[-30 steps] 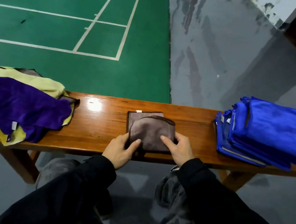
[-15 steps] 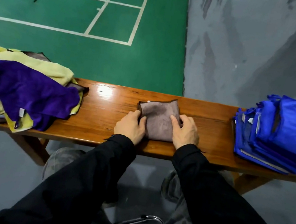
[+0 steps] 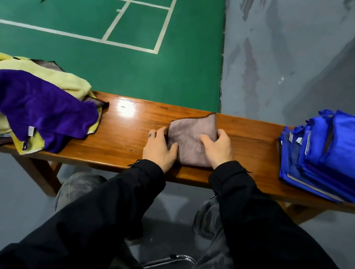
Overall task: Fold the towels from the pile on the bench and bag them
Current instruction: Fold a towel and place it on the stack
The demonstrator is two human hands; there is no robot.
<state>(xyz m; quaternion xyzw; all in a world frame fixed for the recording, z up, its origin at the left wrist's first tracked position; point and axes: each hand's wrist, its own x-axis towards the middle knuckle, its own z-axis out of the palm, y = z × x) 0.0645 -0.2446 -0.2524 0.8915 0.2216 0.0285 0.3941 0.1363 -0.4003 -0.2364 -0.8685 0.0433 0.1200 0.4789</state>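
Note:
A small folded brown towel [image 3: 189, 134] lies in the middle of the wooden bench [image 3: 124, 140]. My left hand [image 3: 160, 148] rests flat at its left edge, thumb on the cloth. My right hand [image 3: 217, 148] presses on its right side, fingers curled over the far right edge. At the bench's left end sits the loose pile: a purple towel [image 3: 36, 107] draped over yellow towels [image 3: 64, 80], with brown cloth beneath. A stack of blue bags [image 3: 343, 156] sits at the right end.
Beyond the bench lies a green court floor [image 3: 90, 62] with white lines, and grey floor to the right. My knees and a metal stool frame [image 3: 172, 261] are below the bench's near edge.
The brown towel went from a wider rectangle to a narrower fold. My hands moved from its near edge to its left and right sides, the right hand now lying on top.

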